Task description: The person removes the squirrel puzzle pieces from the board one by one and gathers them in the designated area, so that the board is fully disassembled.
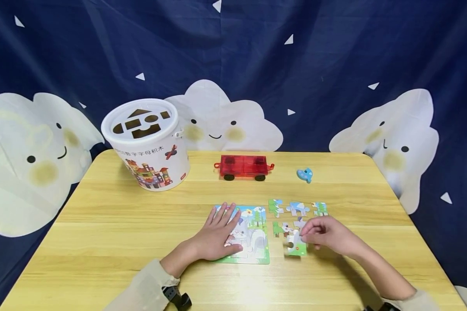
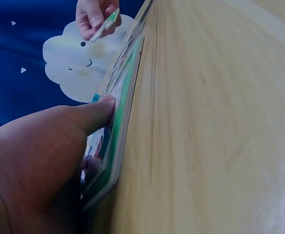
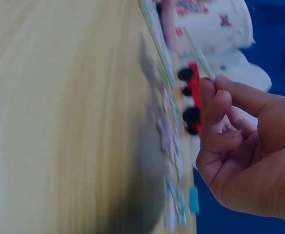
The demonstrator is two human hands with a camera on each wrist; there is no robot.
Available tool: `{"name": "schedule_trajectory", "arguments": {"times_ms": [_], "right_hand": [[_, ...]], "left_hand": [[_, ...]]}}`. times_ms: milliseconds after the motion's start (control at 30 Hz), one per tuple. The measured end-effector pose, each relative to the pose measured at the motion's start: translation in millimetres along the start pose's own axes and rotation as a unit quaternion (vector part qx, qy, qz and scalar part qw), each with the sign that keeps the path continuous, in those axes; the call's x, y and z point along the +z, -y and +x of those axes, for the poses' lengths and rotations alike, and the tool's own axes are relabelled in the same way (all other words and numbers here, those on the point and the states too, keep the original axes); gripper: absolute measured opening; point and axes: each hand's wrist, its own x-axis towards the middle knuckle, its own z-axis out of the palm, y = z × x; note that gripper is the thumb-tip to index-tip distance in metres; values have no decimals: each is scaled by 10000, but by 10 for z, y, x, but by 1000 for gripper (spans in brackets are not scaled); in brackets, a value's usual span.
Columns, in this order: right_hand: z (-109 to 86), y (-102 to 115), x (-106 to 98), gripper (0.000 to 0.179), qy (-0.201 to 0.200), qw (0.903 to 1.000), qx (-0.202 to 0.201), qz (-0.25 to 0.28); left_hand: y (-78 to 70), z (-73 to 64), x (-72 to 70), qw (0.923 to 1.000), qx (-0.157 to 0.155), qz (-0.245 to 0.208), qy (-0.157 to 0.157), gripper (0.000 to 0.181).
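My left hand (image 1: 218, 235) rests with straight, spread fingers on a puzzle board (image 1: 262, 260) that bears a white animal picture and a green border. In the left wrist view its thumb presses on the board (image 2: 118, 146) near the edge. My right hand (image 1: 328, 235) pinches a puzzle piece (image 1: 299, 249), grey, white and green, between thumb and fingers. Seen edge-on in the right wrist view, that piece (image 3: 199, 53) is lifted above the table. Several loose pieces lie right of the board, among them a blue one (image 1: 297, 208) and a green one (image 1: 279, 229), partly covered by the held piece.
A white bucket (image 1: 159, 151) with shaped holes in its lid stands at the back left. Near the back edge sits a red wheeled toy car base (image 1: 243, 166). A small blue toy (image 1: 305, 175) lies right of it on the wooden table (image 1: 113, 229).
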Motion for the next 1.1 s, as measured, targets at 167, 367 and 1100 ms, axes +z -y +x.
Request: {"name": "schedule_trajectory", "arguments": {"times_ms": [167, 367, 1100], "right_hand": [[-221, -97, -231, 13, 170, 9997, 11, 169], [-437, -217, -464, 14, 328, 9989, 149, 309], [-562, -470, -586, 10, 44, 9985, -79, -549]], "left_hand": [[3, 3, 1, 10000, -7, 2, 4, 88], [11, 10, 9, 10000, -6, 11, 7, 89], [47, 7, 43, 9992, 206, -290, -165, 89]]}}
